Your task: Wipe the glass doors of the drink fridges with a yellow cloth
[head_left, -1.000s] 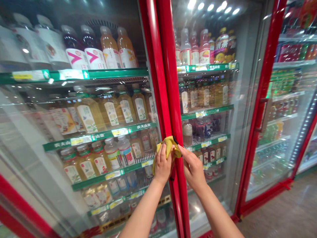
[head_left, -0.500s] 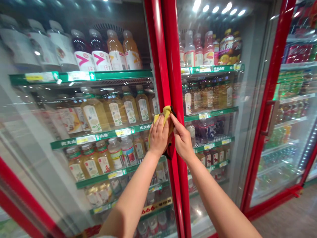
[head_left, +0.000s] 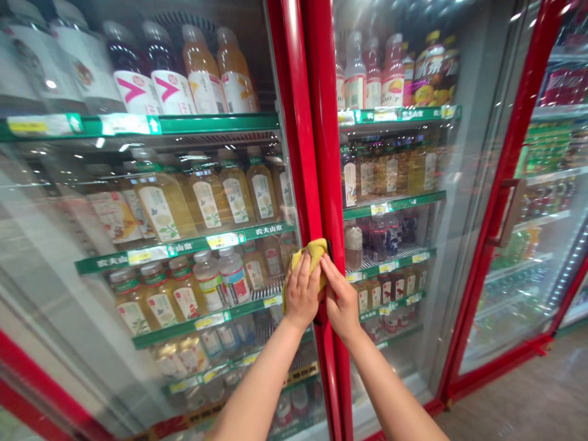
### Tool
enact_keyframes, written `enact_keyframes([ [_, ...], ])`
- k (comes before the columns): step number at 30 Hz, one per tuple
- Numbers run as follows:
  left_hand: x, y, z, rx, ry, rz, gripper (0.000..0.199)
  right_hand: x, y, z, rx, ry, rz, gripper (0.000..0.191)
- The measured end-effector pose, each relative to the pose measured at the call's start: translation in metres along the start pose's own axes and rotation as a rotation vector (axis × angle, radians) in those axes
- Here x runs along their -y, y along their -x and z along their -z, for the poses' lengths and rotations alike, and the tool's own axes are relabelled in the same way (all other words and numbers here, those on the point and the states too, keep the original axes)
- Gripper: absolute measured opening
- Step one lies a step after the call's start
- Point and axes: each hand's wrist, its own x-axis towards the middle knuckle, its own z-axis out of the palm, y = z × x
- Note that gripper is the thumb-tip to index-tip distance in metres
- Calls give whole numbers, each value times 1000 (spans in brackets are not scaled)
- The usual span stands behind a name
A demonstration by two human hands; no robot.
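A yellow cloth with a dark edge is bunched against the red door frame where two glass cooler doors meet. My left hand presses on the cloth from the left, its fingers close together and pointing up. On the right side, my right hand pinches the cloth's edge with its fingertips near those of my left hand. Part of the cloth is hidden under my hands.
Bottles stand on green-edged shelves behind the left glass, and more bottles behind the right glass. A red door handle sticks out further right. Grey floor shows at the lower right.
Both hands and the yellow cloth have slid lower along the red frame. The view has shifted slightly, with the upper shelves now higher in the picture.
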Motion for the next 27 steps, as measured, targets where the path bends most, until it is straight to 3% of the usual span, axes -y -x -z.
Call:
enact_keyframes([
  [4,-8,38,1,20,-50,-46,53,-6,38,-1,15,50,-5,66],
  [7,-4,39,5,51,-59,-76,52,-6,37,-3,2,57,-1,64],
  [10,7,11,9,58,-42,-107,55,1,8,-7,-27,33,17,61],
  [15,35,-70,15,25,-63,-116,59,24,-68,-8,-55,-28,78,59],
  [18,46,-100,21,-4,-93,-77,59,37,-91,1,-82,-43,88,57],
  [20,47,-100,25,-37,-118,-1,61,42,-87,9,-121,-50,88,54],
  [23,37,-75,28,-63,-177,125,63,42,-66,21,-162,-23,59,50],
  [27,28,-54,24,-62,-187,4,61,40,-60,22,-114,68,54,55],
])
